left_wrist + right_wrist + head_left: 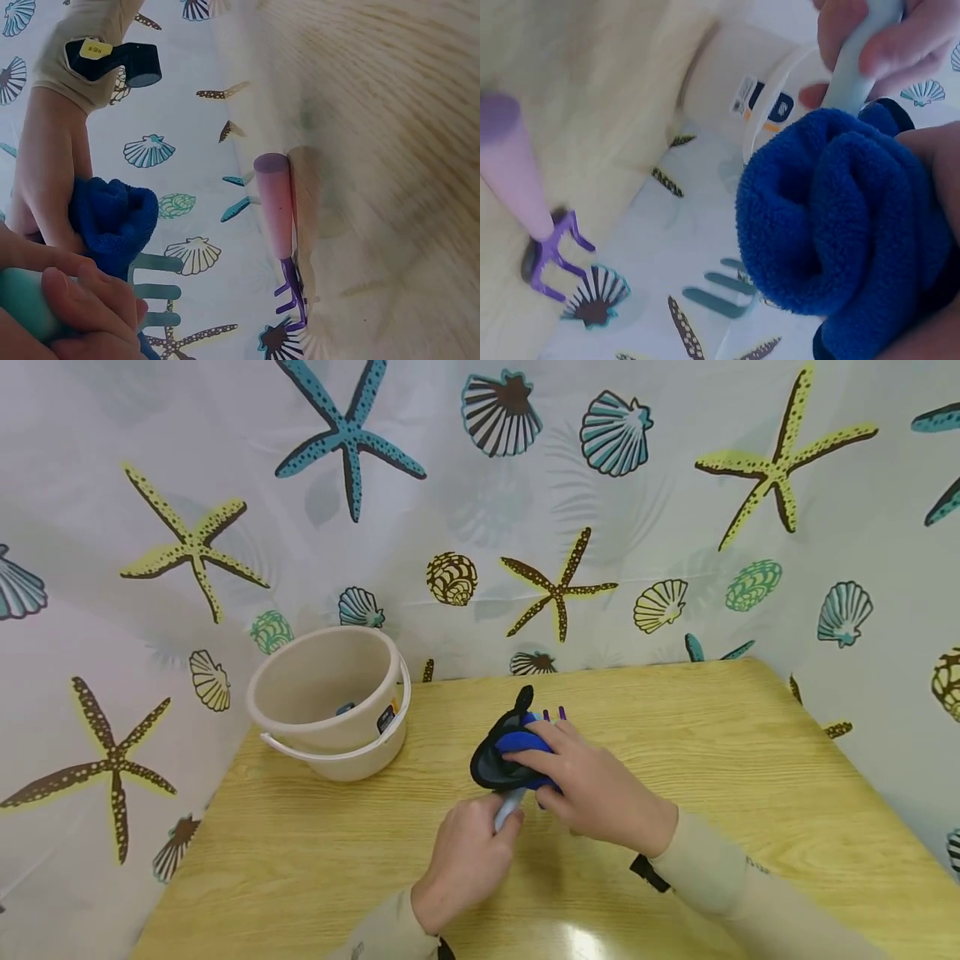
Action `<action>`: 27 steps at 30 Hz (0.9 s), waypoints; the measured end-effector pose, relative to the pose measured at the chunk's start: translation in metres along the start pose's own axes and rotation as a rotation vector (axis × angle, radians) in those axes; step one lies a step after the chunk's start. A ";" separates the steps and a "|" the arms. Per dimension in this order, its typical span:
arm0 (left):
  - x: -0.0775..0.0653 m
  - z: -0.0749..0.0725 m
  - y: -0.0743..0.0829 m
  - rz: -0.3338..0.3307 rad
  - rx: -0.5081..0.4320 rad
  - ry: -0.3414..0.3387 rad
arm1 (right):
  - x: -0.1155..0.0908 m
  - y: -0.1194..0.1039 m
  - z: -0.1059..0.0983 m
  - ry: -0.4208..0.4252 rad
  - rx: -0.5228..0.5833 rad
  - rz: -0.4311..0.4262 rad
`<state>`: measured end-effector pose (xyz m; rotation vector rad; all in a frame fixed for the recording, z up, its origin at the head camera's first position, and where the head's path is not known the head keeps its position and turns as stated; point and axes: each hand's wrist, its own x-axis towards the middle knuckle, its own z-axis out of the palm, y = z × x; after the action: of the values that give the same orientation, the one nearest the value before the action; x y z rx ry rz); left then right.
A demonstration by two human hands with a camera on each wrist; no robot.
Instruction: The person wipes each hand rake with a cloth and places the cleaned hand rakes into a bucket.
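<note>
My left hand grips the pale teal handle of a hand fork, fingers curled round it. The fork's teal tines stick out past a bunched blue fluffy cloth. My right hand holds this cloth around the tool, just beyond my left hand. The cloth has a grey side and black edging. A second hand fork, with a pink handle and purple tines, lies on the table behind my right hand, mostly hidden in the head view.
A cream bucket with a white handle stands at the table's back left, a small blue thing inside. The wooden table meets a curtain printed with starfish and shells at the back and sides.
</note>
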<state>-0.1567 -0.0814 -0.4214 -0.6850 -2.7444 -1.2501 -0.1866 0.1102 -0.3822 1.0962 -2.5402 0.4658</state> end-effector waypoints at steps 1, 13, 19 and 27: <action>0.000 0.000 0.001 0.010 0.004 0.005 | 0.002 0.003 -0.001 0.004 -0.011 0.018; -0.002 0.011 0.002 0.049 -0.034 -0.027 | -0.013 0.045 -0.009 0.047 -0.039 0.246; -0.001 0.010 0.000 0.040 -0.015 -0.043 | -0.024 0.024 -0.001 0.099 -0.053 0.129; 0.000 0.009 -0.002 0.039 0.069 -0.018 | -0.012 -0.004 0.008 0.010 -0.034 0.028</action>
<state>-0.1564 -0.0763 -0.4287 -0.7437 -2.7598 -1.1410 -0.1777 0.1118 -0.3939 1.0456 -2.5481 0.4324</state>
